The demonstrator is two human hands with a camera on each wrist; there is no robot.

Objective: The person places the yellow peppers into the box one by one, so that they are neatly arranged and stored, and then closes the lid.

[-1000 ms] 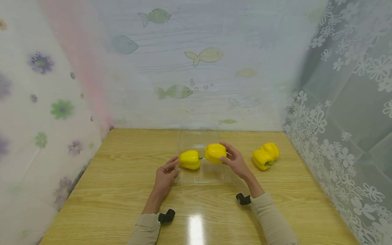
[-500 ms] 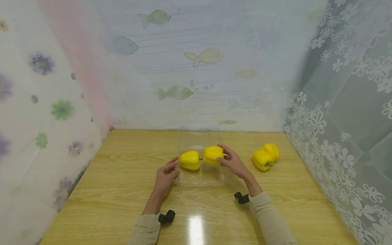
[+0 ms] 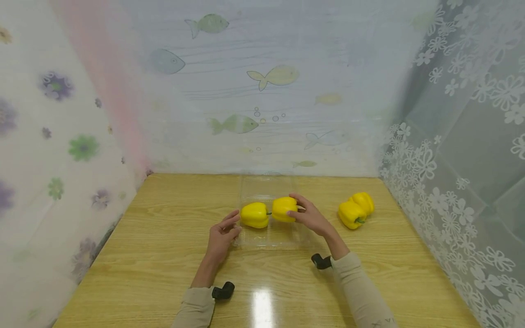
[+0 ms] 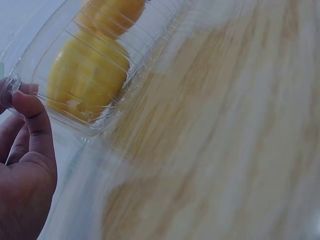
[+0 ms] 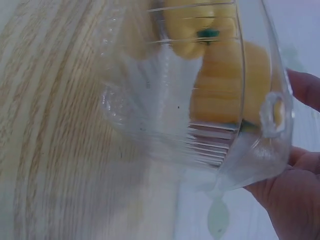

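A clear plastic clamshell box (image 3: 283,239) stands on the table with its lid (image 3: 266,184) folded back. Inside, at the left end, a yellow bell pepper (image 3: 254,215) lies on its side, stem pointing right. My left hand (image 3: 220,239) pinches the box's left rim between thumb and finger, as the left wrist view shows. At the right, my right hand (image 3: 311,217) grips a second yellow bell pepper (image 3: 284,209) by its right end, thumb in front and fingers behind. That pepper is over or in the box, close to the first one's stem; whether it touches the bottom I cannot tell.
Two more yellow bell peppers (image 3: 352,214) lie against each other on the wooden table (image 3: 172,218), right of the box. A curtain with printed fish (image 3: 279,75) hangs behind the table's far edge. Patterned curtains flank both sides.
My right hand has moved slightly left and down with its bell pepper, nearer the one in the box. The left hand has stayed at the rim.
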